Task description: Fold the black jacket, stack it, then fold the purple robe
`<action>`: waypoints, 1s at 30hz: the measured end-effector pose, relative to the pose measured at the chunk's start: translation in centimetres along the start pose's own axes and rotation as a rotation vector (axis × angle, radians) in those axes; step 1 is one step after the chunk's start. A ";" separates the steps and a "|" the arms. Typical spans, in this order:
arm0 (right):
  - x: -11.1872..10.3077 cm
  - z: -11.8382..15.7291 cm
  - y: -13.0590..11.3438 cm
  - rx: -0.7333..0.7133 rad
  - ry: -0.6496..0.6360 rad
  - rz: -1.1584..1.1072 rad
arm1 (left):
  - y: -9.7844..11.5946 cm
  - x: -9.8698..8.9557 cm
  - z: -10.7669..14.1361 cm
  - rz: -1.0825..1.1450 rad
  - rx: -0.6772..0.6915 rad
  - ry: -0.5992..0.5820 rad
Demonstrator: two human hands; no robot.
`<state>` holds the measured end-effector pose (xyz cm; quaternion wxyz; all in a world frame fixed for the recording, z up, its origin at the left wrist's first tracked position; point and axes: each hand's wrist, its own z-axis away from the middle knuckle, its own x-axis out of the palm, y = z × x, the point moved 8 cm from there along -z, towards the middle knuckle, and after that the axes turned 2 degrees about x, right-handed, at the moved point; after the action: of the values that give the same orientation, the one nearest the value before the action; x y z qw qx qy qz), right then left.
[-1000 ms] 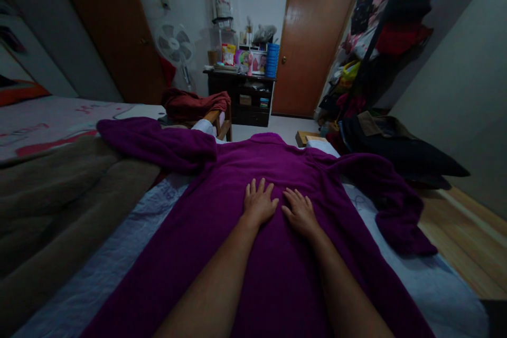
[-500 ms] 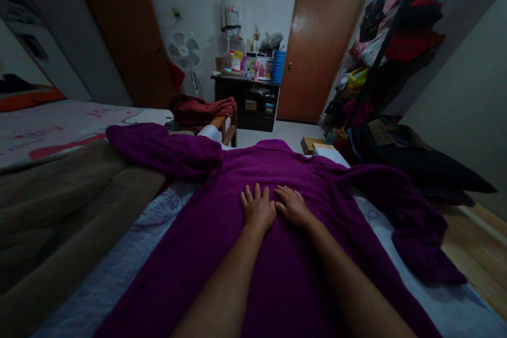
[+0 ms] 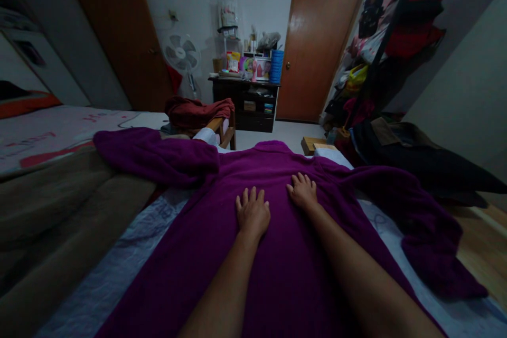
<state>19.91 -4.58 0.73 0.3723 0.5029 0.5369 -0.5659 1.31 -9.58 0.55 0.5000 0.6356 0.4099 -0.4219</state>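
A purple long-sleeved garment [image 3: 277, 253] lies spread out on a bed with a pale patterned sheet [image 3: 158, 227], its collar at the far end. Its sleeves stretch out to both sides; the left one rests partly over a brown fleecy cloth [image 3: 79, 206]. My left hand [image 3: 252, 214] lies flat on the middle of the garment, fingers spread. Farther up and to the right, my right hand [image 3: 302, 190] rests on the fabric near the right shoulder, fingers apart. Neither hand grips the cloth.
Beyond the bed stand a dark cabinet [image 3: 243, 103] with many items on top, a white fan [image 3: 182, 54] and a brown door [image 3: 317, 47]. A reddish cloth [image 3: 198, 113] drapes over a wooden frame. Dark folded clothes [image 3: 420, 156] sit at the right, below hanging bags [image 3: 415, 37].
My hands have moved apart: the right one slid right and slightly away from me, the left one a little left and nearer. The view has shifted slightly.
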 end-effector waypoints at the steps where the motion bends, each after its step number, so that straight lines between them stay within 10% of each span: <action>1: 0.0 0.1 -1.1 -0.069 0.015 -0.033 | -0.1 0.0 -0.1 0.001 0.001 0.009; 7: 1.7 1.9 -7.0 -0.515 -0.114 -0.150 | -0.4 -0.2 -0.2 -0.011 0.002 0.110; 19: 1.5 -6.7 0.7 -0.106 -0.052 0.102 | 0.1 -0.1 -0.1 -0.047 0.016 0.106; 30: 0.2 -11.4 3.4 -0.016 0.040 0.105 | 0.1 -0.1 0.0 -0.046 0.022 0.130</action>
<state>25.09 6.14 0.67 0.3948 0.5386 0.5217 -0.5309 1.38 -9.58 0.67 0.4556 0.6573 0.4514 -0.3958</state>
